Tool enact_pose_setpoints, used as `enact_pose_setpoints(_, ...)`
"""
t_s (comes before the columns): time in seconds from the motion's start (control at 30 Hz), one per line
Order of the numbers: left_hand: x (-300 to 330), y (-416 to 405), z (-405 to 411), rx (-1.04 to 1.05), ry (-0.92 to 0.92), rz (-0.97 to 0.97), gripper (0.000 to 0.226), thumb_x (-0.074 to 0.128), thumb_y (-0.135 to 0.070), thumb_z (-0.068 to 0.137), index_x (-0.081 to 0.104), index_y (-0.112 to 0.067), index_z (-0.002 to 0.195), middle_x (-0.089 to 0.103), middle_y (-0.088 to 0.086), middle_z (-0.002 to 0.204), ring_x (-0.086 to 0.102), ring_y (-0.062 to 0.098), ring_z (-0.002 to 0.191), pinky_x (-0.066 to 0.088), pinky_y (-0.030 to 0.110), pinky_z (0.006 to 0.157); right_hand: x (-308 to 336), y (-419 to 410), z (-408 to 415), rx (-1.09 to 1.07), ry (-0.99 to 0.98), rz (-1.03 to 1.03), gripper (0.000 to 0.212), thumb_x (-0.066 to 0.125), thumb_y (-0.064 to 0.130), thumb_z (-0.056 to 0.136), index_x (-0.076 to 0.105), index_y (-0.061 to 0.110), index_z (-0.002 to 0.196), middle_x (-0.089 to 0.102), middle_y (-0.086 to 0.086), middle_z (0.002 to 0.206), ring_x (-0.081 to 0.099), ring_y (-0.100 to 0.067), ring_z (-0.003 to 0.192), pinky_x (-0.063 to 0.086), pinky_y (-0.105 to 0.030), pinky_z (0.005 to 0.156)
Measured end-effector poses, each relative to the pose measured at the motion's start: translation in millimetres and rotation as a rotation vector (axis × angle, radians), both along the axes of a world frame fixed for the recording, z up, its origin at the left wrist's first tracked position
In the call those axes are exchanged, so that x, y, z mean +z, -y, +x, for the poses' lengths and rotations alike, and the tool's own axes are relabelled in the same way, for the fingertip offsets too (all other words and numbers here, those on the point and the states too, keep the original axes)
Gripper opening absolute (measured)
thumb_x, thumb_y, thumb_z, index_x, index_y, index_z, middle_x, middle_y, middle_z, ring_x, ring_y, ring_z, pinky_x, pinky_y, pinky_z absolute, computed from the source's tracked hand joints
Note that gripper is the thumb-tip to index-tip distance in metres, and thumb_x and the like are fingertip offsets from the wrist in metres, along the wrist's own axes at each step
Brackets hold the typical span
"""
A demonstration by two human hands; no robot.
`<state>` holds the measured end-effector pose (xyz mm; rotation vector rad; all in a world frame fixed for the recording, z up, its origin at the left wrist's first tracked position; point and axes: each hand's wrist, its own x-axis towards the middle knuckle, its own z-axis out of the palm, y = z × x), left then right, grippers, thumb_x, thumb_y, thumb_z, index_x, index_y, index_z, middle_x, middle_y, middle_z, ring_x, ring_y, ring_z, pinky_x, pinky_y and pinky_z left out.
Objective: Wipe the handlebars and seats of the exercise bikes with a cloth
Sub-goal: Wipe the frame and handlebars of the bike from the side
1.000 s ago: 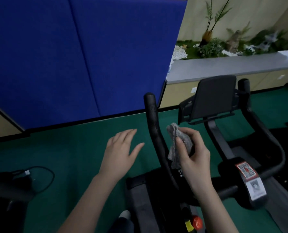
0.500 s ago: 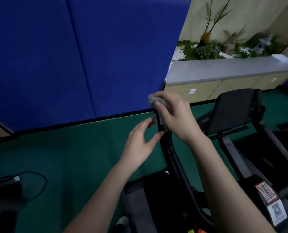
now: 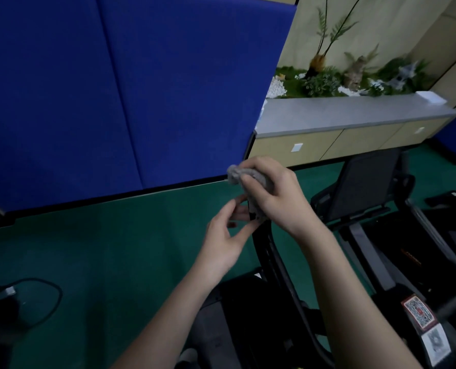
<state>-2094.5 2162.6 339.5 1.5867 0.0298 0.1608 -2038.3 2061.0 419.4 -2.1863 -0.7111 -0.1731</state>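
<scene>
Since half a second ago: left hand (image 3: 222,242) closer, fingertips at the bar.
Cloth (image 3: 248,179): grey, soft, light, bunched; right hand (image 3: 277,197) clamps it round the handlebar (image 3: 270,251) tip. Hold there, bar rigid.

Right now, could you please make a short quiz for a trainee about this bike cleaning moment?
1. True or false: the right hand grips the grey cloth.
2. Where is the cloth? A) at the top of the left handlebar; B) on the floor; C) on the counter.
3. Fill in: the left hand reaches the bar just ____ the cloth.

Key: 1 true; 2 A; 3 below.
</scene>
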Motion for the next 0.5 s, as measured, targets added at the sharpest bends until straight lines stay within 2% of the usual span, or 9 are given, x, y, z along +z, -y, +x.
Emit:
enact_pose_setpoints(0.07,-0.6,0.3,0.3,0.000,-0.007,-0.015,0.037,0.070,-0.007,0.084,0.058,-0.019,0.117,0.068,-0.016,0.093,0.063,0.001,0.087,0.049,0.042,0.094,7.5,-3.9,11.5,0.004,-0.098,-0.099,0.008,0.058,0.017,0.092,0.066,0.017,0.094,0.068,0.004,0.087,0.061,-0.009,0.084,0.044,-0.022,0.074)
enact_pose_setpoints(0.17,0.3,0.0,-0.4,-0.004,-0.016,-0.016,0.038,0.070,-0.008,0.084,0.057,-0.023,0.116,0.067,-0.012,0.098,0.061,0.001,0.086,0.048,0.041,0.093,4.5,-8.1,13.8,-0.087,-0.232,0.053,0.010,0.058,0.021,0.094,0.066,0.018,0.090,0.069,0.011,0.078,0.064,-0.004,0.077,0.049,-0.025,0.073)
enact_pose_setpoints(0.23,0.7,-1.3,-1.1,-0.008,-0.011,-0.009,0.040,0.070,-0.008,0.084,0.057,-0.030,0.114,0.067,-0.011,0.099,0.061,0.002,0.086,0.048,0.041,0.092,-4.5,-10.5,6.0,-0.185,-0.192,0.174,0.010,0.056,0.024,0.095,0.066,0.019,0.093,0.071,0.011,0.082,0.066,-0.004,0.082,0.052,-0.027,0.079)
enact_pose_setpoints(0.33,-2.5,-4.5,-3.3,-0.015,-0.012,-0.002,0.043,0.071,-0.009,0.082,0.056,-0.026,0.119,0.068,-0.010,0.105,0.064,0.007,0.092,0.047,0.038,0.090,-17.2,-10.4,-9.9,-0.319,-0.064,0.288,0.010,0.054,0.024,0.097,0.059,0.033,0.093,0.067,0.028,0.081,0.062,0.009,0.081,0.045,-0.009,0.072)
enact_pose_setpoints(0.43,-7.7,-8.4,-7.7,-0.018,-0.026,0.011,0.048,0.073,-0.008,0.080,0.053,-0.033,0.116,0.066,-0.013,0.105,0.064,0.005,0.096,0.047,0.029,0.090,-28.0,-5.2,-22.9,-0.421,-0.034,0.303,0.008,0.053,0.028,0.097,0.056,0.032,0.103,0.065,0.024,0.087,0.061,0.009,0.086,0.043,-0.009,0.072)
enact_pose_setpoints(0.5,-10.3,-9.3,-10.5,-0.025,-0.030,0.028,0.050,0.074,-0.006,0.079,0.052,-0.038,0.112,0.065,-0.019,0.101,0.062,-0.003,0.094,0.046,0.022,0.088,-35.7,-1.1,-30.6,-0.465,-0.057,0.284,0.016,0.052,0.031,0.098,0.057,0.025,0.111,0.065,0.017,0.093,0.061,0.004,0.090,0.045,-0.013,0.075)
